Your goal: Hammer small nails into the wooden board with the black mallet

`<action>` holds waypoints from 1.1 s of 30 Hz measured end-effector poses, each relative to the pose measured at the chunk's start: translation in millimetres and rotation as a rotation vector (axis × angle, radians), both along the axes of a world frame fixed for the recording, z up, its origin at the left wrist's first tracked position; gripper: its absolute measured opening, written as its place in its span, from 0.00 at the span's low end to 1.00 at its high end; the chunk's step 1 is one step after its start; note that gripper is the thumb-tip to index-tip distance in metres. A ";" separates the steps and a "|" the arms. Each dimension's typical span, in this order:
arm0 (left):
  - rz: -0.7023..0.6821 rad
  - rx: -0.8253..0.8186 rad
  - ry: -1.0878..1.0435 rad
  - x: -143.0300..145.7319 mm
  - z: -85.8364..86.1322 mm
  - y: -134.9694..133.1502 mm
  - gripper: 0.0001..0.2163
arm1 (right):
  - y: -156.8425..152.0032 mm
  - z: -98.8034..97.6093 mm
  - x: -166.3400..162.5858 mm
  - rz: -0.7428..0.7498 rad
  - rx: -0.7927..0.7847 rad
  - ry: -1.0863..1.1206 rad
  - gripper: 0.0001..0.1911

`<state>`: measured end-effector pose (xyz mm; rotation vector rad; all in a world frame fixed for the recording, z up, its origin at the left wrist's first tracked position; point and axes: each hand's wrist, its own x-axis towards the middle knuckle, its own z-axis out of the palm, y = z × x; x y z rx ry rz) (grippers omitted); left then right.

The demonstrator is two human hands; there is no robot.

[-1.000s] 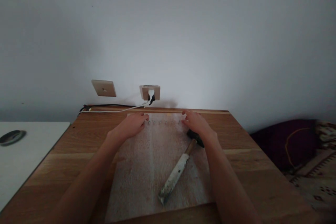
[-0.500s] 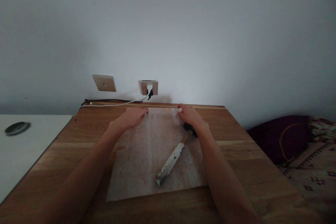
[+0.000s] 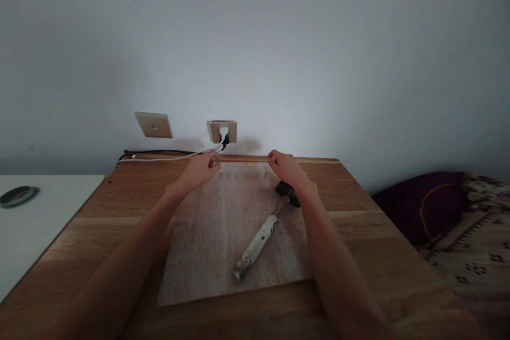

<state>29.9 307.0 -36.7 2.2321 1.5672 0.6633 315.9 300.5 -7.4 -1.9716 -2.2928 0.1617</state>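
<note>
My left hand (image 3: 201, 169) and my right hand (image 3: 286, 167) reach to the far side of a wooden table (image 3: 370, 234), about a hand's width apart. Both have their fingers curled, with the tips pinched at a thin wooden strip (image 3: 244, 159) that runs along the table's back edge. Under my forearms lies a pale, worn board (image 3: 215, 244). A row of small nails (image 3: 239, 175) stands near its far edge. A hammer (image 3: 263, 236) with a paint-smeared handle lies slantwise on the board, its dark head just by my right wrist.
A white cable (image 3: 167, 158) runs along the back edge to a plug in a wall socket (image 3: 222, 131), beside a wall switch plate (image 3: 153, 125). A white surface (image 3: 32, 212) with a dark round object (image 3: 18, 195) adjoins on the left. Dark cushion (image 3: 422, 207) and patterned fabric at right.
Both hands have moved from lying flat on the board's far edge further back to the wooden strip, and their fingers have curled. The hammer has not moved on the board.
</note>
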 end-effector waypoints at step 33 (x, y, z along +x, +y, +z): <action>0.080 -0.302 -0.607 26.3 -5.8 -6.5 0.10 | -4.8 -7.2 -37.8 0.204 0.026 0.060 0.15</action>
